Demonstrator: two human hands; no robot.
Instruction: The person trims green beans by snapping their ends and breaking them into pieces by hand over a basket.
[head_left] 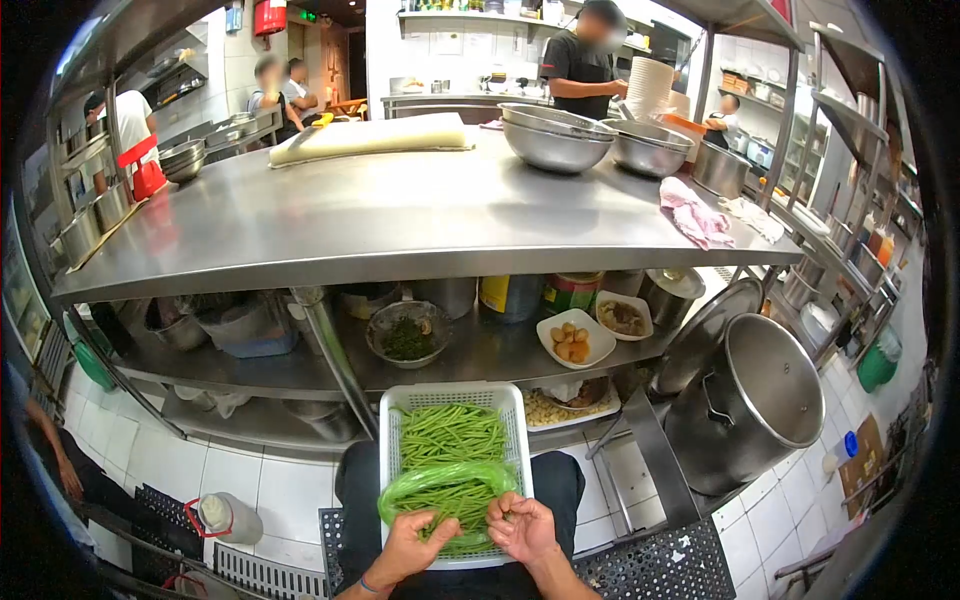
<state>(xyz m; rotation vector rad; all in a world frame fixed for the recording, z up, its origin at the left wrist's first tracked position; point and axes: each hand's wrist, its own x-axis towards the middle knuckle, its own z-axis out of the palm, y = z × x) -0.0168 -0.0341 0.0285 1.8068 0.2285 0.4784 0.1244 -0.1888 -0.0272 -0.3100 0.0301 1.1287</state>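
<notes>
A white plastic basket (388, 425) rests on my lap, filled with green beans (450, 432). Across its near half lies an open green plastic bag (465, 472) with more green beans inside. My left hand (415, 548) is over the basket's near left corner, fingers curled and thumb pressed toward them. Close by on the right, my right hand (523, 528) is turned palm up over the near right corner, with its fingers bent in and pinched. Whatever is between the fingertips of either hand is too small to make out.
A steel table (400, 215) stands ahead, holding steel bowls (556, 140) and a pink cloth (695, 215). Its lower shelf bears a bowl of chopped greens (407, 338) and a dish of potatoes (572, 345). At right leans a large steel pot (745, 400). A person (590, 70) works behind the table.
</notes>
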